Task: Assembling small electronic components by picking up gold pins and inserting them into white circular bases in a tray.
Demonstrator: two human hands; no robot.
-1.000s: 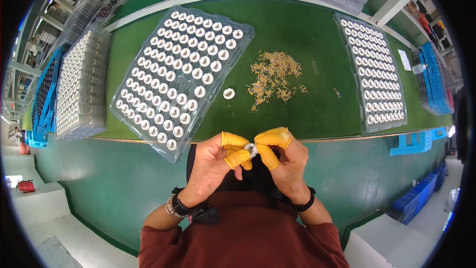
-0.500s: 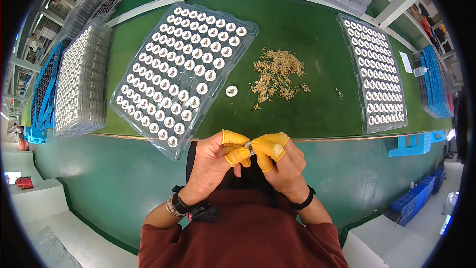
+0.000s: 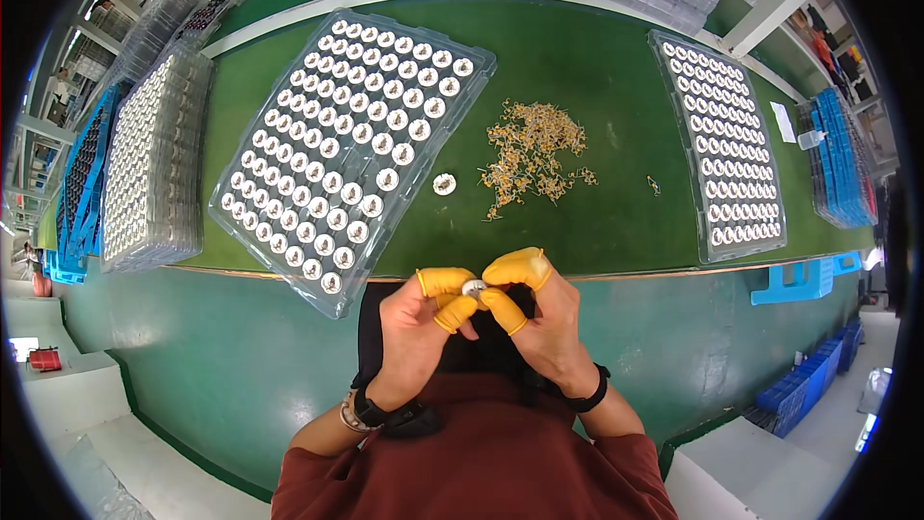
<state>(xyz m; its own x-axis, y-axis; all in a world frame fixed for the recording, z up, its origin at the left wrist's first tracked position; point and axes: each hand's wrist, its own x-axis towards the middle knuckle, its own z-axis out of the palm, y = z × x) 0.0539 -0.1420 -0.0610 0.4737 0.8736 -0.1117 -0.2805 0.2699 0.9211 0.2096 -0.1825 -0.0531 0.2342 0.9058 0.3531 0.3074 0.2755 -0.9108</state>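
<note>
My left hand [image 3: 416, 321] and my right hand [image 3: 543, 308] meet in front of the table's near edge, with yellow finger cots on the fingertips. Between them a small round white disc [image 3: 473, 287] is pinched, its face partly hidden by the fingertips. My left thumb and finger grip its left side, and my right fingertips close on its right side. A similar loose white disc [image 3: 444, 184] with a dark centre lies on the green tabletop. Beyond my right hand is a pile of small yellow components with wire leads [image 3: 535, 149].
A clear tray [image 3: 423, 195] of white discs lies at the left, its near corner overhanging the edge. Another disc-filled tray [image 3: 713, 252] is at the right. Stacked trays [image 3: 154, 164] stand far left, blue trays [image 3: 841, 159] far right. One stray component [image 3: 654, 186] lies apart.
The disc has turned so that more of its white face shows. My right fingers have shifted and spread around its edge. The whole view has moved slightly.
</note>
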